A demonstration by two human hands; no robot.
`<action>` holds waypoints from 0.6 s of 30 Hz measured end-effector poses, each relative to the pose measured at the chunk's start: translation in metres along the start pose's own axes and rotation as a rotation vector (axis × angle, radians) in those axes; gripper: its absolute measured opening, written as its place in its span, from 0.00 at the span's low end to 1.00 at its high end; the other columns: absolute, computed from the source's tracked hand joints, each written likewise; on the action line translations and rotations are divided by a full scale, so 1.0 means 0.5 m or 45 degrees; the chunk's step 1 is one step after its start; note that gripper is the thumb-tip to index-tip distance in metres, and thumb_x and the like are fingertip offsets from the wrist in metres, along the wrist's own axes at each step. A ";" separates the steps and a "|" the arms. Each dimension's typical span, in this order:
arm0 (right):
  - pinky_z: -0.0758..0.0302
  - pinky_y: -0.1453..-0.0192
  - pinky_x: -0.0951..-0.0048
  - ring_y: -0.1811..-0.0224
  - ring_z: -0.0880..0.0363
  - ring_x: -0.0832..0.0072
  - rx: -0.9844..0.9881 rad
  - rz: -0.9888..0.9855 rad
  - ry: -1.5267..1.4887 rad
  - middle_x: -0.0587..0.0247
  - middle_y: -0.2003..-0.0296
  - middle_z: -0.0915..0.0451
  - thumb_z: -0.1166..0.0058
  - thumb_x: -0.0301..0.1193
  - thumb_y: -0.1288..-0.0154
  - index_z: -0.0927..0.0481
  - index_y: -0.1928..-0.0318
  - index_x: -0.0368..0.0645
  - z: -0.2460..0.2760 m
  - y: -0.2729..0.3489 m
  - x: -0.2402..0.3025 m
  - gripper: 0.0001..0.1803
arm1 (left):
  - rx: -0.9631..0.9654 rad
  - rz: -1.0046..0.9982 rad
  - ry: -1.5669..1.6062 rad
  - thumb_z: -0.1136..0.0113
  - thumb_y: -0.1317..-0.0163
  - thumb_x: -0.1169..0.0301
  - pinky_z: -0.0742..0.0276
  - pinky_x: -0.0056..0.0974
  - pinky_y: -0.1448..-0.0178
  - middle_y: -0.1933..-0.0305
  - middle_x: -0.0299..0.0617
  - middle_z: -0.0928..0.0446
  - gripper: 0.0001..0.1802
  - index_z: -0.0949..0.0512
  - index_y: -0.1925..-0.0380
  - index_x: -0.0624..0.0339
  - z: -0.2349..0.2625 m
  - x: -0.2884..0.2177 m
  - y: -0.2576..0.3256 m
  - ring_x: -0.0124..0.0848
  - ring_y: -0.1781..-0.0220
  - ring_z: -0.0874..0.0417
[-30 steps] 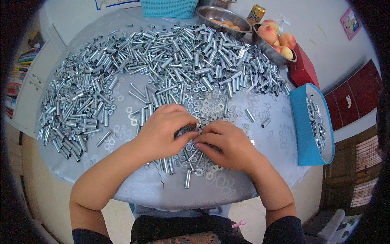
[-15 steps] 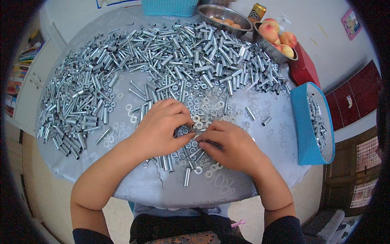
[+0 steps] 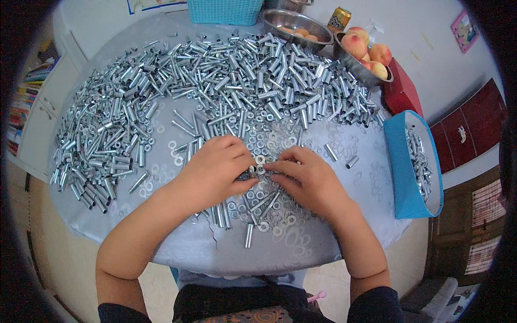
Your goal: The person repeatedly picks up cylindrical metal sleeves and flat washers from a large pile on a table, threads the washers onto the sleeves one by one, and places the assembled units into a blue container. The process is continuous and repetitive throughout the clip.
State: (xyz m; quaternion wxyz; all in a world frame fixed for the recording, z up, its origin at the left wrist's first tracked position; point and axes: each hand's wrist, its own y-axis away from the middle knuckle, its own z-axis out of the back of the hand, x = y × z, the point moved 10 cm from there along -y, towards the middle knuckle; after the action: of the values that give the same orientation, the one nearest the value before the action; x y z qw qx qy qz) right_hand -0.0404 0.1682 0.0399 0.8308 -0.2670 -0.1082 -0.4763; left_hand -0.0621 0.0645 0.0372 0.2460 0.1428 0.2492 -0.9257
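My left hand (image 3: 215, 169) and my right hand (image 3: 306, 180) meet near the front of a round table (image 3: 301, 242) with a silver cover. Their fingertips pinch small metal parts between them: a short metal tube (image 3: 252, 170) and a washer (image 3: 260, 160), partly hidden by the fingers. Loose washers (image 3: 266, 140) and a few metal tubes (image 3: 222, 214) lie around and under both hands. A large pile of silver metal tubes (image 3: 215, 81) spreads over the far and left part of the table.
A blue box (image 3: 405, 177) with finished metal parts sits at the table's right edge. At the back stand a turquoise basket (image 3: 225, 11), a steel bowl (image 3: 296, 22), a can (image 3: 339, 19), a bowl of peaches (image 3: 366, 51) and a red box (image 3: 403, 92).
Both hands have stayed together at the same spot; the fingers shifted slightly around the small parts between them.
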 end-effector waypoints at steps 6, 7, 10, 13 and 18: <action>0.25 0.59 0.66 0.62 0.23 0.62 0.067 -0.069 0.120 0.60 0.64 0.23 0.34 0.29 0.51 0.16 0.60 0.46 0.000 0.000 -0.008 0.14 | -0.045 -0.041 0.022 0.31 0.52 0.66 0.29 0.42 0.49 0.62 0.38 0.23 0.11 0.20 0.70 0.57 0.001 -0.001 0.007 0.40 0.53 0.24; 0.25 0.59 0.66 0.62 0.23 0.62 0.073 -0.091 0.141 0.60 0.64 0.23 0.33 0.29 0.51 0.16 0.60 0.46 0.002 0.000 -0.009 0.14 | -0.057 -0.050 0.028 0.31 0.52 0.66 0.28 0.42 0.50 0.62 0.38 0.23 0.11 0.20 0.70 0.57 0.002 -0.002 0.008 0.40 0.53 0.24; 0.25 0.59 0.65 0.62 0.23 0.62 0.009 -0.092 0.167 0.60 0.64 0.23 0.33 0.29 0.52 0.16 0.62 0.46 0.018 0.000 -0.001 0.13 | -0.054 -0.049 -0.007 0.31 0.52 0.66 0.28 0.42 0.50 0.63 0.39 0.23 0.11 0.21 0.70 0.57 0.003 -0.007 0.002 0.41 0.54 0.24; 0.26 0.59 0.65 0.62 0.23 0.61 0.012 0.036 0.075 0.60 0.63 0.23 0.33 0.29 0.51 0.17 0.64 0.46 0.005 -0.004 0.012 0.12 | -0.039 -0.051 -0.097 0.31 0.52 0.65 0.28 0.43 0.50 0.64 0.40 0.24 0.12 0.22 0.71 0.58 -0.001 -0.006 -0.002 0.41 0.54 0.24; 0.26 0.58 0.61 0.61 0.24 0.59 0.010 0.097 0.047 0.58 0.65 0.23 0.38 0.32 0.47 0.19 0.65 0.43 -0.005 -0.004 0.021 0.09 | -0.035 -0.109 -0.218 0.32 0.52 0.64 0.29 0.44 0.49 0.64 0.42 0.25 0.14 0.25 0.71 0.58 -0.009 -0.004 -0.005 0.42 0.55 0.24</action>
State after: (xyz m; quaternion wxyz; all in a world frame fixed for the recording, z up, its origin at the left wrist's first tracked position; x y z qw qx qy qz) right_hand -0.0366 0.1582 0.0432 0.8511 -0.2589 -0.0844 -0.4488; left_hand -0.0610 0.0694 0.0354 0.2285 0.0488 0.2457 -0.9408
